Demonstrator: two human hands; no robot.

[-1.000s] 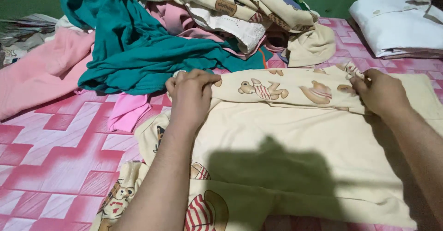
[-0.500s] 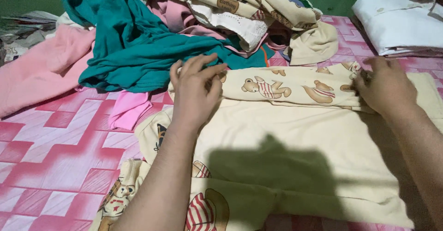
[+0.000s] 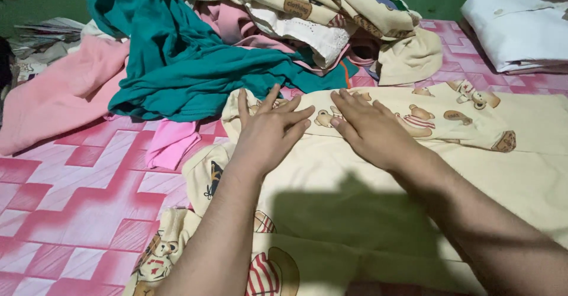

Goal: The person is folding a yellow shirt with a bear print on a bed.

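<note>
Pink patterned bedding [image 3: 77, 195] fills my view; both palms, left hand [image 3: 269, 133] and right hand [image 3: 370, 130], lie flat, fingers spread, side by side on the cream bear-print garment [image 3: 414, 172]. Behind them I see a teal cloth [image 3: 177, 65] heaped with other laundry, and folded white fabric [image 3: 515, 27] far right.

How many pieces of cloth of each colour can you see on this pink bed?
Cream with bears: 2, one under both hands, one on the heap
Teal: 1
Pink: 3
White: 2
Total: 8 that I can tell apart

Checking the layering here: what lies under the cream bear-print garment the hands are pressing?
Under the cream bear-print garment the pink patterned sheet shows at its left edge. Both the left hand and right hand lie flat on it; anything beneath its middle is covered.
</note>
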